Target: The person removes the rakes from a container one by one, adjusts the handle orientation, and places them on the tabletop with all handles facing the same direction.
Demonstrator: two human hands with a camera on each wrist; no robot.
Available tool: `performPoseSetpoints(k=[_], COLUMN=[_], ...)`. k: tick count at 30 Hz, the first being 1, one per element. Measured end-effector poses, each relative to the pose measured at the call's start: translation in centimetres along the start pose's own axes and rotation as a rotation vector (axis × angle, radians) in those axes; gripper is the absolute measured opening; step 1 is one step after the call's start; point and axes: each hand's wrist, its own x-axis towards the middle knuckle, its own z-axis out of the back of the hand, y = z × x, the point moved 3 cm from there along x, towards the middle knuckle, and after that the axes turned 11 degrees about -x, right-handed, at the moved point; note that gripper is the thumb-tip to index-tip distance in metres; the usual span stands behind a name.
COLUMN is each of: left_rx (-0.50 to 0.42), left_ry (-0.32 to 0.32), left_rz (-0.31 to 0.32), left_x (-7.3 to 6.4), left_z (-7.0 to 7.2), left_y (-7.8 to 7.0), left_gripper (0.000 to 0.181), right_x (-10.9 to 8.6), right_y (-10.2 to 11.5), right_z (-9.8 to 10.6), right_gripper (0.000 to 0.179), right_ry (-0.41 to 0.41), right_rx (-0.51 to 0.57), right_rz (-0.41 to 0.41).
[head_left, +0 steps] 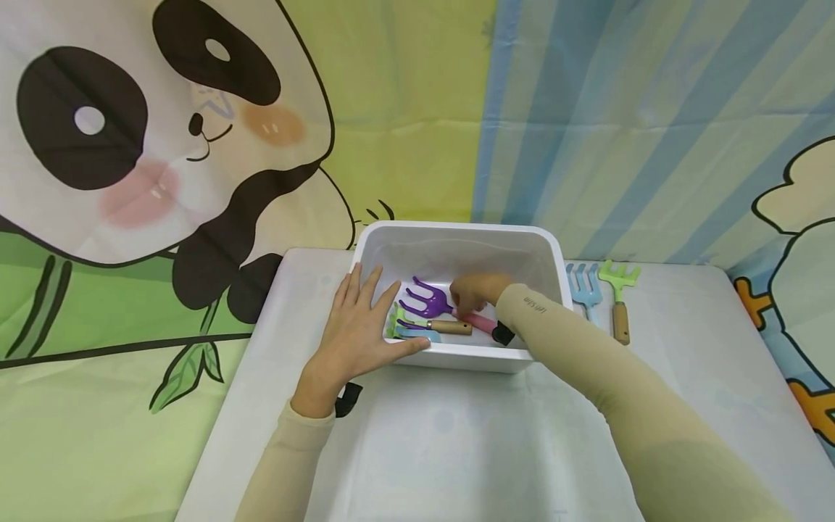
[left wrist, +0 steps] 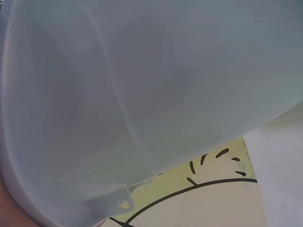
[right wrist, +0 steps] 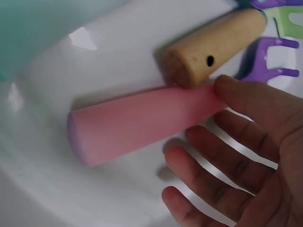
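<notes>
A white plastic bin (head_left: 457, 355) holds several small toy garden tools. My right hand (head_left: 479, 291) reaches inside and pinches the pink handle of a purple hand fork (head_left: 429, 300) near its neck. Thumb and forefinger meet the handle in the right wrist view, where the hand (right wrist: 251, 151) has its other fingers loosely bent beside the pink handle (right wrist: 142, 124). Next to it lies a wooden handle (right wrist: 218, 47). My left hand (head_left: 359, 319) rests with spread fingers over the bin's front left corner. The left wrist view mostly shows the bin's outer wall (left wrist: 142, 94).
Right of the bin, a light blue fork (head_left: 586, 286) and a green rake with a wooden handle (head_left: 621, 319) lie on the white table (head_left: 457, 449). Light green and light blue tool heads (head_left: 417, 333) sit at the bin's left end. A patterned cloth (head_left: 417, 109) hangs behind.
</notes>
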Motion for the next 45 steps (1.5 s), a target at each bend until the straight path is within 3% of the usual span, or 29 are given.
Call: performPoseSetpoints(k=[6,11,14,18,23,26,30,40,45], left_rx=[-0.005,-0.01,-0.008,-0.007,-0.015,-0.013,-0.008,-0.024,-0.022], left_ry=[0.009,0.012,0.016,0.019,0.026,0.025,0.024,0.024,0.033], left_rz=[0.014,0.011,0.013,0.017,0.017,0.015,0.019,0.021,0.024], left_x=[0.0,0.0,0.1,0.1,0.2,0.3,0.3,0.3,0.3], left_z=[0.0,0.0,0.0,0.0,-0.1,-0.1,0.0,0.1,0.0], left_y=[0.0,-0.1,-0.1,-0.1,-0.2,-0.2,-0.1,0.0,0.0], left_gripper=[0.112,0.11,0.11,0.11,0.11,0.11,0.11,0.11,0.11], right_x=[0.4,0.7,0.7,0.2,-0.9,-1.3,-1.4,-0.9,-1.6], right_y=[0.5,-0.1,-0.5,-0.7,-1.0,-1.0,-0.9,-1.5,-1.5], right_z=[-0.2,-0.1,0.1,0.2,0.5,0.7,0.8,1.6,2.5], right_gripper=[0.014,0.019,0.021,0.028,0.041,0.038,0.033,0.033,0.032], right_ry=[-0.008,0.028,0.042,0.08,0.154,0.198,0.235,0.237,0.219], right_rx=[-0.043,0.044,0.087,0.167,0.374,0.481,0.538,0.541,0.503], right_rz=[-0.002,-0.086,-0.09,-0.039,-0.04,-0.047,-0.035,-0.035,-0.018])
